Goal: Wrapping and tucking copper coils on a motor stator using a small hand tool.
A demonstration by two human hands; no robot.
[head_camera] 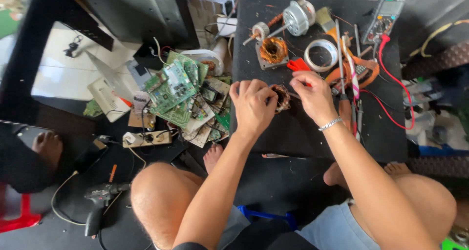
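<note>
My left hand (252, 105) grips a small motor stator with copper windings (282, 96) over the black work table (293, 133). My right hand (312, 94) holds a red-handled tool (297, 65) whose tip, hidden by my fingers, points at the stator. A metal bracelet sits on my right wrist. Both hands meet at the middle of the table.
On the table lie another copper-wound stator (272, 50), a motor rotor with shaft (295, 16), a metal ring (321, 53), screwdrivers (342, 69), orange pliers (364, 70) and a multimeter (384, 15) with red lead. A pile of green circuit boards (183, 96), a power strip (146, 139) and a black drill (100, 201) lie on the floor left.
</note>
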